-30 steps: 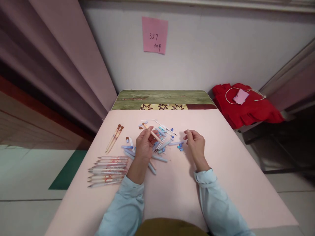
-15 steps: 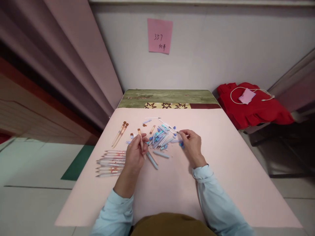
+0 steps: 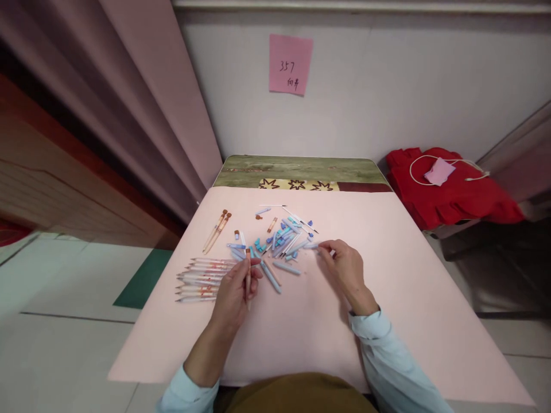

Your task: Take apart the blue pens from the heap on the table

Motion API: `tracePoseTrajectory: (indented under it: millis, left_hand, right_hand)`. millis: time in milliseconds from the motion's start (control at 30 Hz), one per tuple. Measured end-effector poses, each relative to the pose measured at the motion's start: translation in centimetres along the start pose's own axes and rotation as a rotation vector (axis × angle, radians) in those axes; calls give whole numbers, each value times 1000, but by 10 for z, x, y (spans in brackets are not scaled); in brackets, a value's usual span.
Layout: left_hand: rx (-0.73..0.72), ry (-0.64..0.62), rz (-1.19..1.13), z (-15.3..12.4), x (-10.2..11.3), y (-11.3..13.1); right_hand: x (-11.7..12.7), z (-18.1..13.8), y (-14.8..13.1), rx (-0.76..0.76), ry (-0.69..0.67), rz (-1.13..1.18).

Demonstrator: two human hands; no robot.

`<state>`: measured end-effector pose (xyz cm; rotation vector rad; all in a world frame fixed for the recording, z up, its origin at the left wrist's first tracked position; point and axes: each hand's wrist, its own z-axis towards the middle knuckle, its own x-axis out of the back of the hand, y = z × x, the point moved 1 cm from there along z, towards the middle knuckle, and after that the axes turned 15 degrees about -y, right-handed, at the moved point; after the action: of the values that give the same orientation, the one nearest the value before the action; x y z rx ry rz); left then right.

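Upright in my left hand (image 3: pixel 235 287) is a slim pale pen barrel (image 3: pixel 248 281) with a brown and cream upper end, held between thumb and fingers. My right hand (image 3: pixel 342 267) has its thumb and forefinger pinched together at the right edge of a loose pile of blue and lavender pen parts (image 3: pixel 286 238). Its fingertips meet the end of a pale lavender piece (image 3: pixel 310 246); what lies between them is too small to make out. White refills (image 3: pixel 301 217) with dark tips are mixed into the pile. Pale blue barrels (image 3: pixel 271 277) lie between the hands.
Left of my left hand, several assembled pens (image 3: pixel 202 279) lie side by side. Two brown-topped pens (image 3: pixel 217 231) rest farther back. A brown and cream tube (image 3: pixel 272 224) lies behind the pile. Red cloth (image 3: pixel 465 201) with a white cable sits right of the pink-covered table (image 3: pixel 400 321).
My left hand has lowered toward me, with the barrel still in it and turned more upright. My right hand has come down slightly to the pile's right edge. The view has shifted a little.
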<state>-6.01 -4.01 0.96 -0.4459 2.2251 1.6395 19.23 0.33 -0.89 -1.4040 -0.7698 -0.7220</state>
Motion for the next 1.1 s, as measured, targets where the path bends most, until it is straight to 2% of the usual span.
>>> tracePoseTrajectory:
  millis: [167,333,433,567,733,833,900,1000,1100]
  left_hand:
    - [25,13,23,-8,-1,-10]
    - [24,-9,47,-5,-4,-17]
    - [34,-19,41,-4,-5,-22]
    - [43,-38,10,-4,-6,-23]
    - [46,-83,-11,-3,-8,-14]
    - [63,-107,19,0,-12,-11]
    - [90,-162,76,1,-17,-10]
    - [106,-246,208,2,-26,-8]
    - [55,-277,344,3,-31,-4]
  right_hand:
    - [-8,6,-16,114,-45,6]
    - [-36,33,-57,475,-132,-49]
    - [-53,44,-70,607,-220,-134]
    - [-55,43,-65,605,-258,-192]
    - [-33,28,-49,555,-255,-179]
    - [-24,17,-49,517,-206,14]
    - [-22,9,-56,432,-209,305]
    - [-22,1,-71,240,-321,846]
    - [-18,-2,-83,135,-409,1141]
